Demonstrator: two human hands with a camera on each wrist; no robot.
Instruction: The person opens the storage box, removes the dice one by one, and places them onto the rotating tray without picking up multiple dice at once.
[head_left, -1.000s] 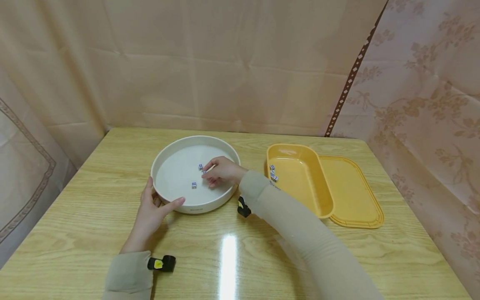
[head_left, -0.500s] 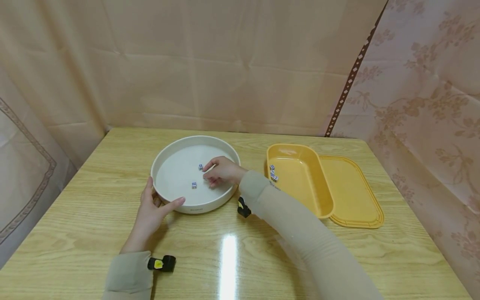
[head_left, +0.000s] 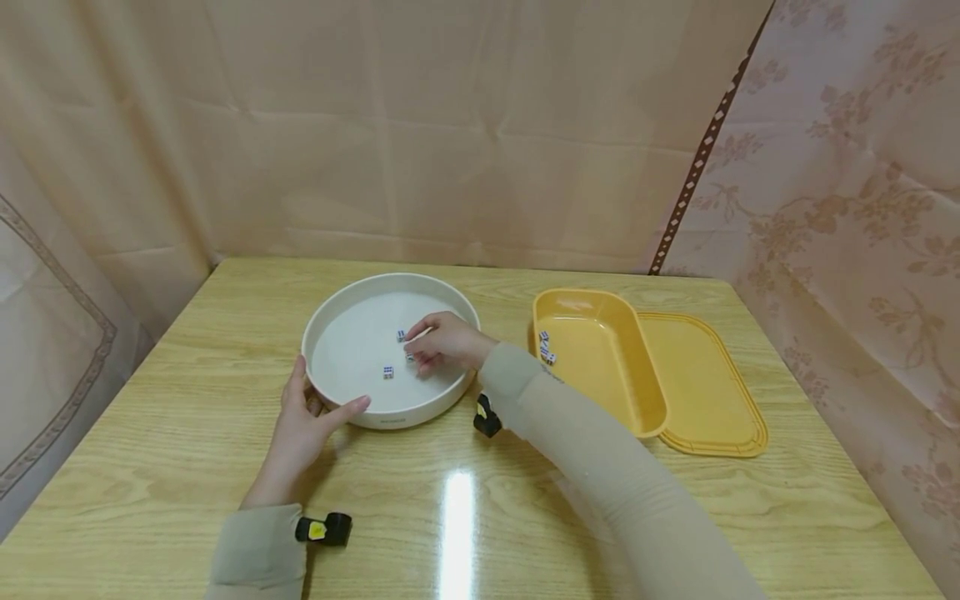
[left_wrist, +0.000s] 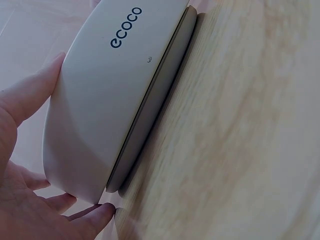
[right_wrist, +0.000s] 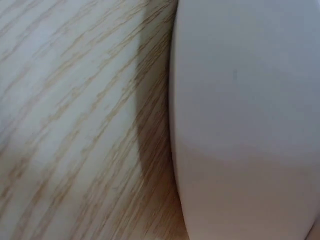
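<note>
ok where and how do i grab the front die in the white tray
Probably pinch opposite side faces of the front die, from above: it is cubic, lies apart from the other dice, and the white tray walls it in.

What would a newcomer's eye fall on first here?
Probably the round white plastic-looking tray left of centre on the wood-grain table: the left hand grips its near-left side, and the right hand is inside it beside small white dice with blue pips. Next, the rectangular yellow tub to the right, with more dice near its left wall, and the flat yellow lid beside it.
</note>
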